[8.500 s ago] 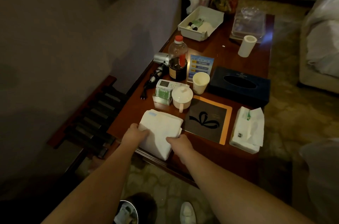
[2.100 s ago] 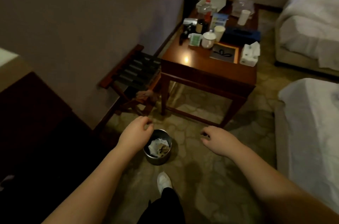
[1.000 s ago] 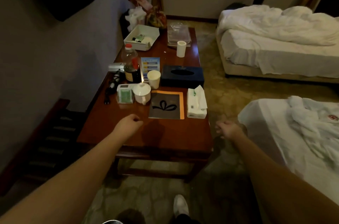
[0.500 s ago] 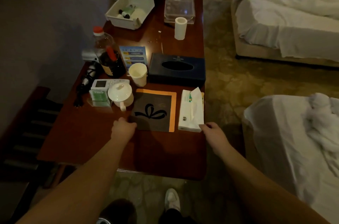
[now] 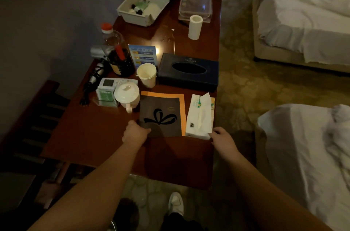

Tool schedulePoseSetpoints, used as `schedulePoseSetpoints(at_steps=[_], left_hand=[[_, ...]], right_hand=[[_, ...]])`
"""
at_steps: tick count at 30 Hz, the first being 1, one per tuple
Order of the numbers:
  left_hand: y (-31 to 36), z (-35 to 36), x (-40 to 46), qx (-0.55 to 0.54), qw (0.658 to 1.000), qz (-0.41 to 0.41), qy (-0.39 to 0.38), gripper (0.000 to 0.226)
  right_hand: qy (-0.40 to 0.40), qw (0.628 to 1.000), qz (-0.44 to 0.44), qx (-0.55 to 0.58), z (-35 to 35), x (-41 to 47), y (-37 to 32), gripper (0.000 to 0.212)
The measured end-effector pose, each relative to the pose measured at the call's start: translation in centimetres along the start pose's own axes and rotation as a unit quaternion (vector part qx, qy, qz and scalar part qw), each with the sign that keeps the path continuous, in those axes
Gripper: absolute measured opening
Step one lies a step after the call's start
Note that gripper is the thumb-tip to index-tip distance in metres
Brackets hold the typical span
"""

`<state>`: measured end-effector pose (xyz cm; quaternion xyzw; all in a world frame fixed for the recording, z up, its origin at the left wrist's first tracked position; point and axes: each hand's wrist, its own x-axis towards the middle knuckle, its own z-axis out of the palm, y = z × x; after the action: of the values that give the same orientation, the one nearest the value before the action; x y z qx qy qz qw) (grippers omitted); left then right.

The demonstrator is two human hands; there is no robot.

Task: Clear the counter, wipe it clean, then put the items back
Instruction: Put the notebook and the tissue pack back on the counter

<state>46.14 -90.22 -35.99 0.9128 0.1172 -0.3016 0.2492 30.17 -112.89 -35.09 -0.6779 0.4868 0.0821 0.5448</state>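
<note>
Both hands now at items, closer than half second ago: left hand [image 5: 135, 133] pinching dark folder [image 5: 161, 115] near corner, right hand [image 5: 222, 139] gripping tissue pack [image 5: 199, 116] at worktop [image 5: 91, 136] right edge; bare wood lower left.

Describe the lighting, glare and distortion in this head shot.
Head view: dim, warm light, with the near floor and left wall almost black; one small glare spot on the table beside the blue card; the left hand throws a soft shadow across the dark folder; wide-angle bending stretches both forearms; fine print is unreadable.
</note>
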Motion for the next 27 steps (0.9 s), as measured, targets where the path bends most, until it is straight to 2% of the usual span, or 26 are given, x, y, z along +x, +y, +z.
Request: schedulePoseSetpoints(at_steps=[5, 8, 12, 19, 27], left_hand=[[-1.3, 0.0, -2.9, -0.145, 0.983, 0.027, -0.107, 0.031], [-2.1, 0.1, -4.3, -0.213, 0.965, 0.030, -0.147, 0.026], [-3.0, 0.2, -5.4, -0.259, 0.953, 0.026, -0.153, 0.026], [-5.9, -0.9, -8.7, -0.398, 0.895, -0.031, -0.199, 0.028], [-13.7, -5.5, -15.2, -0.496, 0.853, -0.011, -0.162, 0.028]], right_hand=[[-0.036, 0.982, 0.040, 0.183, -0.2, -0.2, -0.5, 0.031], [-0.043, 0.964, 0.056, 0.256, -0.1, -0.1, -0.8, 0.048], [-0.065, 0.959, 0.047, 0.271, -0.3, 0.0, -1.3, 0.067], [-0.061, 0.953, 0.027, 0.295, -0.6, -1.4, -1.9, 0.059], [-0.103, 0.953, -0.071, 0.276, 2.3, -9.9, -3.5, 0.053]])
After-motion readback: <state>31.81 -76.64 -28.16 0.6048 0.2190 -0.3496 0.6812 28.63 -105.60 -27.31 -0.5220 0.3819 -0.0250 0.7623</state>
